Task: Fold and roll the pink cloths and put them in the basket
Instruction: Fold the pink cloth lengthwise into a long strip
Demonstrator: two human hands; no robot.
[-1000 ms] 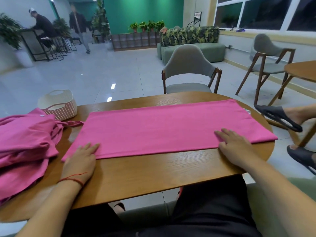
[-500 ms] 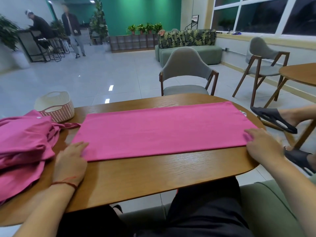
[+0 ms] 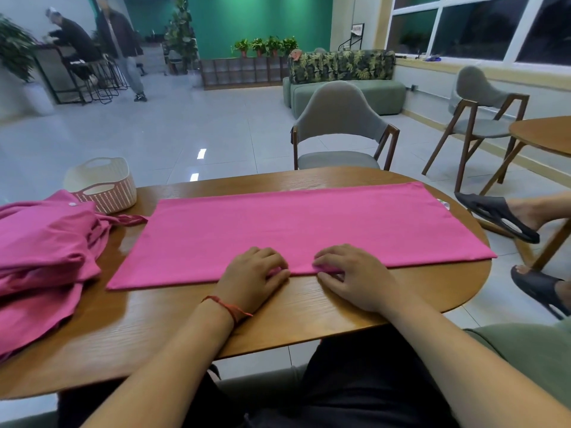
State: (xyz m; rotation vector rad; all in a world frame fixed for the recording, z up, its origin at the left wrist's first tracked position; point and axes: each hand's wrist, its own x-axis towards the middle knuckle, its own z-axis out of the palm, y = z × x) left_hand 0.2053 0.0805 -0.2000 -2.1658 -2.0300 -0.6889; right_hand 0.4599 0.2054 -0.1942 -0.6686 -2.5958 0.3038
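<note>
While the folded pink cloth [image 3: 293, 230] is lying flat across the middle of the bench [image 3: 278, 313], its six o'clock hem is being grasped at mid-length by both grips. The left grip [image 3: 253, 274] is being clenched on that hem, with the fingers curled on top of the fabric and the thumb lying along the edge. The right grip [image 3: 350, 278], just beside it toward three o'clock, is likewise being closed on the hem, and a small ridge of fabric is being pinched up under its fingertips. A red string [image 3: 228, 307] is being worn on the left wrist. A heap of further pink cloths [image 3: 43, 248] is being carried by the bench at nine o'clock. The basket [image 3: 102, 186] is standing at ten o'clock, just behind the heap and apart from the flat cloth. A grey chair [image 3: 340, 128] is standing at twelve o'clock, beyond the bench.
</note>
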